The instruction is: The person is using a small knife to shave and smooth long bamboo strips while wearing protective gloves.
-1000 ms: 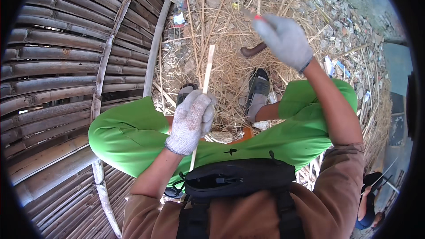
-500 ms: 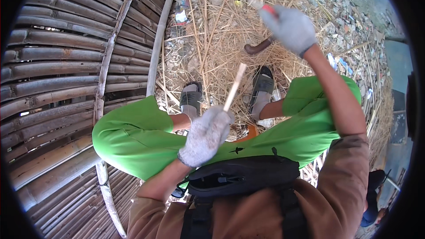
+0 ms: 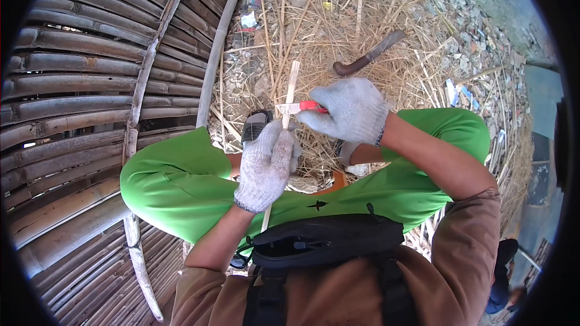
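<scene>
My left hand (image 3: 266,166), in a pale knitted work glove, is closed around a thin bamboo strip (image 3: 292,81). The strip points up and away from me, and its lower end shows below my wrist. In my gloved right hand (image 3: 355,108) is a small knife (image 3: 309,106) with a red handle. Its short blade lies across the strip, just beyond my left fingers. Farther off, a large blade with a curved brown handle (image 3: 350,67) rests on the straw, touched by neither hand.
A slatted bamboo wall (image 3: 84,84) rises on the left, edged by a long pole (image 3: 212,66). Straw (image 3: 326,30) and scattered litter cover the ground. A black bag (image 3: 326,235) sits at my waist, above green trousers (image 3: 181,184). Another person (image 3: 503,281) shows partly at lower right.
My right hand has come down and left with the knife, bringing its blade onto the strip. My left hand has moved slightly up, and the strip stands more upright.
</scene>
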Demonstrator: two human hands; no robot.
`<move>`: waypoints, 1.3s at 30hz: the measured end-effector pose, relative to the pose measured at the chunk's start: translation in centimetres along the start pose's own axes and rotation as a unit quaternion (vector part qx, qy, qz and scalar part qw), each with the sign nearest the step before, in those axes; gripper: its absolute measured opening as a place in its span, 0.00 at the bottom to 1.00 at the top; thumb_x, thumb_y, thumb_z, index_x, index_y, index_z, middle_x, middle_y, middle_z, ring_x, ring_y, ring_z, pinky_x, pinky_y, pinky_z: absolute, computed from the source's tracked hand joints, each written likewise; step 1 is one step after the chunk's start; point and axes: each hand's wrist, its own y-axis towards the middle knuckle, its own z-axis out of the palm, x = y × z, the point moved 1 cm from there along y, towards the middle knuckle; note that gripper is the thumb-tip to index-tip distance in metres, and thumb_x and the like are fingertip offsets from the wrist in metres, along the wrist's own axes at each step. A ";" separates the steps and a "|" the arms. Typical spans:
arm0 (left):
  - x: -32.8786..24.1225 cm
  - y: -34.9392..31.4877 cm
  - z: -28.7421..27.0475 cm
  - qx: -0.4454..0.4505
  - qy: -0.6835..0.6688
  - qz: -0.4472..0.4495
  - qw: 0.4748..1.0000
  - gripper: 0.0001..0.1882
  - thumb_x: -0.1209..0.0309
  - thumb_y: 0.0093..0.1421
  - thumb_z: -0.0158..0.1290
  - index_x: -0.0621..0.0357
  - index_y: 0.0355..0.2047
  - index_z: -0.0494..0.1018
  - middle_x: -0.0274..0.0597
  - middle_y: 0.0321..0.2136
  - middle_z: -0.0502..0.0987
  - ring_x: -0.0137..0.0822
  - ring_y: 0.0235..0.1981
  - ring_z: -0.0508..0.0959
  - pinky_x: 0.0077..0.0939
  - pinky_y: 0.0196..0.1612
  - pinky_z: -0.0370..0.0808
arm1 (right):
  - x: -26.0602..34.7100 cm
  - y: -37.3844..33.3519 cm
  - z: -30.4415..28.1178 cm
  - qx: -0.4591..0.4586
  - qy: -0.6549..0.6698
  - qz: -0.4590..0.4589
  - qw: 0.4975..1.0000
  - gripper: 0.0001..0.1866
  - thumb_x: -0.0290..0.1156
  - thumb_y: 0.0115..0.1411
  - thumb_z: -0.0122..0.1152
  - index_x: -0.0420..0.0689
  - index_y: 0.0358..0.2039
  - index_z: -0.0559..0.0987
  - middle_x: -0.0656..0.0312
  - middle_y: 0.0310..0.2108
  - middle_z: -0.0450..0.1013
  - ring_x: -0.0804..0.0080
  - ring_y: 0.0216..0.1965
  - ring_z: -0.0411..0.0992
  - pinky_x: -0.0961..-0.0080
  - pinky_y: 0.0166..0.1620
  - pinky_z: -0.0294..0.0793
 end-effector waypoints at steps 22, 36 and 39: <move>1.0 0.0 0.5 -0.002 0.013 0.026 1.000 0.16 0.65 0.80 0.47 0.64 0.59 0.72 0.35 0.24 0.78 0.24 0.21 0.76 0.23 0.26 0.74 | -0.9 0.6 -1.0 0.013 0.032 0.068 0.997 0.31 0.62 0.72 0.54 0.45 0.32 0.84 0.49 0.25 0.80 0.47 0.30 0.83 0.49 0.36 0.81; 1.8 0.6 1.2 -0.047 0.148 0.151 0.976 0.12 0.73 0.74 0.52 0.66 0.53 0.74 0.48 0.22 0.77 0.42 0.22 0.81 0.36 0.27 0.75 | -2.8 0.8 -2.2 -0.003 -0.083 0.051 0.995 0.31 0.67 0.67 0.60 0.50 0.30 0.84 0.53 0.24 0.81 0.50 0.28 0.83 0.51 0.32 0.81; 3.4 0.6 1.4 -0.031 0.094 0.135 0.986 0.16 0.62 0.81 0.48 0.64 0.54 0.75 0.31 0.24 0.74 0.21 0.24 0.73 0.20 0.29 0.72 | -3.7 0.8 -3.1 -0.025 -0.076 0.055 0.995 0.33 0.69 0.69 0.55 0.49 0.32 0.85 0.52 0.26 0.83 0.48 0.30 0.84 0.49 0.34 0.83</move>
